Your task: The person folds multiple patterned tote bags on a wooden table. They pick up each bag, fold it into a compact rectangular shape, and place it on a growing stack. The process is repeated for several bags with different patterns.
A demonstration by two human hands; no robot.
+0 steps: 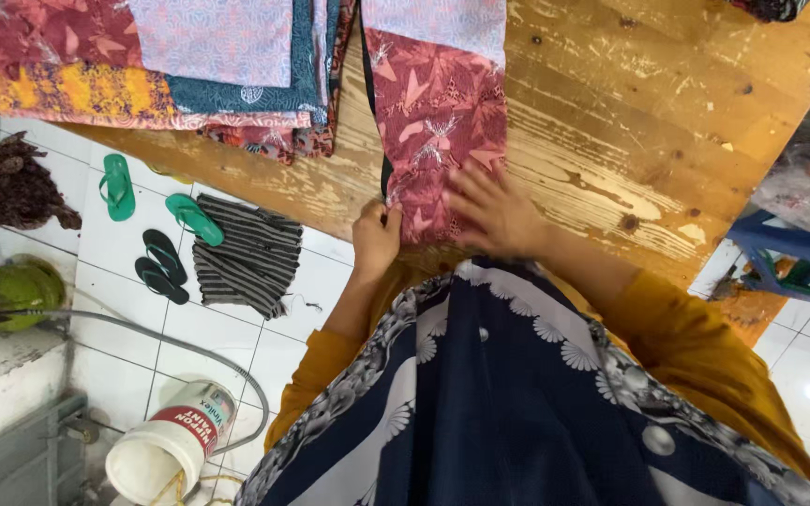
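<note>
Midway: pinched red patterned cloth edge with left hand, pressed it flat with open right hand on wooden table; folded stack done beside.

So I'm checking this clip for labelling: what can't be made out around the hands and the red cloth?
- Head view: red patterned cloth, far end covered by a pale cloth and the top edge.
- Left hand: fingertips curl over the cloth's edge, grip unclear.
- Right hand: palm hidden, flat on the cloth.
- Wooden table: near edge hidden by the body.
</note>
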